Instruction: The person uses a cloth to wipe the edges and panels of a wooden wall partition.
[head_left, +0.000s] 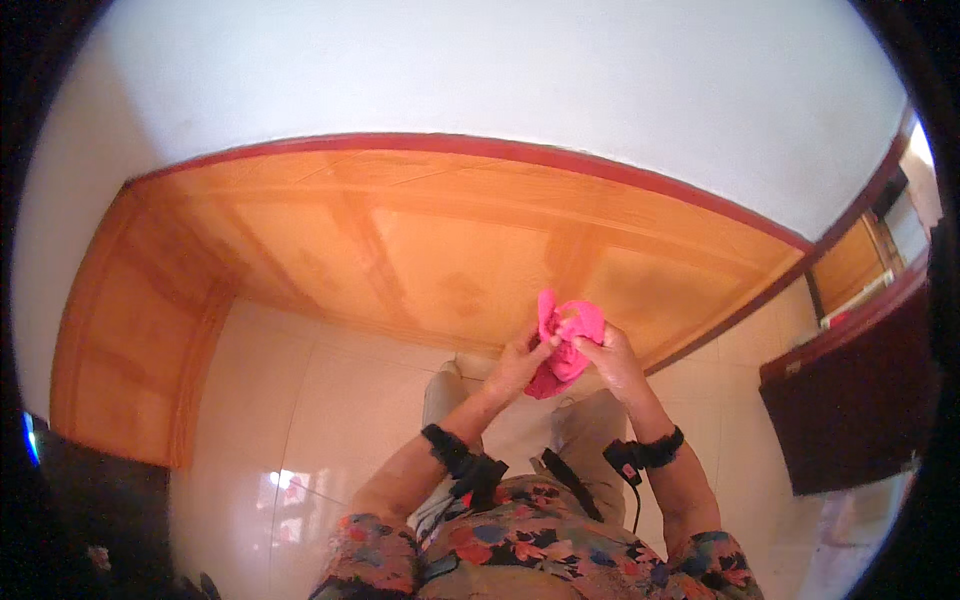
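Observation:
Both my hands are raised in front of me, gripping a bright pink cloth (564, 365). It is bunched up, with a loop at its top and a loose fold hanging below. On the cloth's left side, my left hand (520, 360) pinches it between thumb and fingers. From the other side my right hand (611, 356) holds it, thumb towards me. The fingers behind the cloth are partly hidden. Each forearm carries a black strap with a small device. Beyond the cloth stands orange-brown wood panelling (457, 247) along the lower wall.
A dark red trim (442, 142) caps the panelling below a white wall (480, 67). Glossy floor tiles (330, 390) reflect light at lower left. To the right stands a dark wooden piece of furniture (855, 397). A dark object (105, 510) fills the lower left.

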